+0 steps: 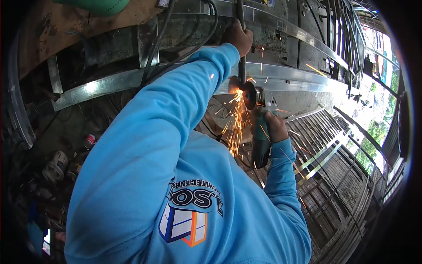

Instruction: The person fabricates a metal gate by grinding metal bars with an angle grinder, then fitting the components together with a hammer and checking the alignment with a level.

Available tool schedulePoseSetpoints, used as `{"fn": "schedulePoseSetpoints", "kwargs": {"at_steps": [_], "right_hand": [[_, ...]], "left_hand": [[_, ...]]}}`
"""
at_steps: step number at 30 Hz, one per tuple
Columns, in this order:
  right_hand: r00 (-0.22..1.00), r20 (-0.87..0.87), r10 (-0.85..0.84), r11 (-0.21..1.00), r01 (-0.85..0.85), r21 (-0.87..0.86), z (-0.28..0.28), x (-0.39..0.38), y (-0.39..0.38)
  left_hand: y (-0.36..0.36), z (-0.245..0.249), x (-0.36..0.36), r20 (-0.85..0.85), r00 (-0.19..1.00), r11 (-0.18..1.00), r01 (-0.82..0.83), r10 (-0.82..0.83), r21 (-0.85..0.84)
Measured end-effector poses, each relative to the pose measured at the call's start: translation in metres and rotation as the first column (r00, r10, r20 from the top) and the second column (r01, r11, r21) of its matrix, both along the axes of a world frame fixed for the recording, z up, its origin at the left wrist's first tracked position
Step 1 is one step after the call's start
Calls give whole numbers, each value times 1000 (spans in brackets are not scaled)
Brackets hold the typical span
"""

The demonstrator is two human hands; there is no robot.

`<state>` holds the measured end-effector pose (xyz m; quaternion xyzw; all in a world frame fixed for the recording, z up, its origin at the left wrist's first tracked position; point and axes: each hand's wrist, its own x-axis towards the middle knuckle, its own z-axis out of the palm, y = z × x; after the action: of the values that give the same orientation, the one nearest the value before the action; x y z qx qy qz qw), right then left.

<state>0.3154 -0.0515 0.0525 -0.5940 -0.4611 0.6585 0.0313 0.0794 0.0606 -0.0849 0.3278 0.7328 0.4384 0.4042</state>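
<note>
Two blue sleeves nearest the lens, over a chest print (pixel 189 211) seen upside down. Low on the right, right hand (pixel 276 127) closed fully round the green body of an angle grinder (pixel 260 147), fingers wrapped tight with no gap showing. Just above it, grinding disc (pixel 250 94) set edge-on against a thin dark steel rod (pixel 241 66), close to the rod's crossing with a bright galvanised channel (pixel 110 83). Orange sparks (pixel 236 121) pouring down from the contact point toward the chest, with a few stray streaks flung off to the right.

Higher up, at the end of the long left sleeve, left hand (pixel 238 37) clenched in a fist on the same rod, well above the disc. Rod upright in view, running out past the top edge.

Left of that arm, black cables (pixel 154 48) draped down across the channel. Behind the fist, a second steel strip (pixel 290 31) slanting away toward the upper right. Further left, a worn wooden board (pixel 66 26) and a rounded green object (pixel 96 5) cut off by the top edge. Down in the dark at far left, a small red-and-white can (pixel 89 141) among clutter too dim to make out.

Off to the right, metal grille panels (pixel 325 149) lying in a stack, railings (pixel 347 39) beyond, then green foliage (pixel 378 132) in bright daylight.
</note>
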Motion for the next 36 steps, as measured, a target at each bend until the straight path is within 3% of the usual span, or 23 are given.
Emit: {"fn": "schedulePoseSetpoints", "kwargs": {"at_steps": [4, 7, 10, 13, 16, 21, 24, 26, 28, 30, 31, 33, 34, 36], "right_hand": [[999, 5, -53, 995, 53, -82, -7, 4, 7], [998, -32, -47, 999, 47, 9, -13, 1, 18], [956, -147, -255, 967, 249, -59, 5, 7, 1], [808, -239, -538, 832, 554, -1, 10, 23, -36], [697, -412, -587, 780, 624, -55, 6, 36, -64], [604, -551, -576, 747, 663, -55, -8, 35, -92], [532, -627, -570, 716, 696, -60, -8, 30, -91], [478, -661, -578, 691, 718, -85, -13, 25, -82], [435, -699, -567, 685, 720, -108, -21, 25, -72], [399, -747, -532, 687, 719, -106, -21, 14, -63], [378, -766, -520, 685, 720, -110, -19, 10, -61], [313, -810, -496, 691, 707, -150, -6, -3, -58], [319, -810, -492, 697, 702, -146, -5, -4, -58], [328, -815, -478, 702, 701, -130, -6, -6, -59]], "left_hand": [[5, -15, 9, -10, 997, 996, -77, 77, 48], [6, -20, 9, -27, 993, 990, -109, 112, 93], [6, -23, 8, -10, 993, 983, -118, 120, 139], [10, -35, 9, 7, 992, 973, -125, 126, 193], [12, -30, 0, 79, 996, 998, -36, 33, 49], [-6, 2, -19, -150, 988, 999, 36, -40, -30], [-46, 17, -25, -408, 913, 978, 95, -11, 185], [-89, 64, -28, -192, 939, 949, 304, -284, 84], [-120, 79, -35, -433, 839, 860, 456, -330, 228], [-137, 115, -49, -456, 796, 836, 519, -398, 176], [-134, 116, -60, -525, 790, 825, 502, -316, 260], [-112, 120, -91, -681, 699, 850, 480, -219, 219], [-97, 121, -107, -747, 642, 861, 466, -171, 203], [-55, 117, -137, -917, 372, 831, 548, -141, 94]]}}
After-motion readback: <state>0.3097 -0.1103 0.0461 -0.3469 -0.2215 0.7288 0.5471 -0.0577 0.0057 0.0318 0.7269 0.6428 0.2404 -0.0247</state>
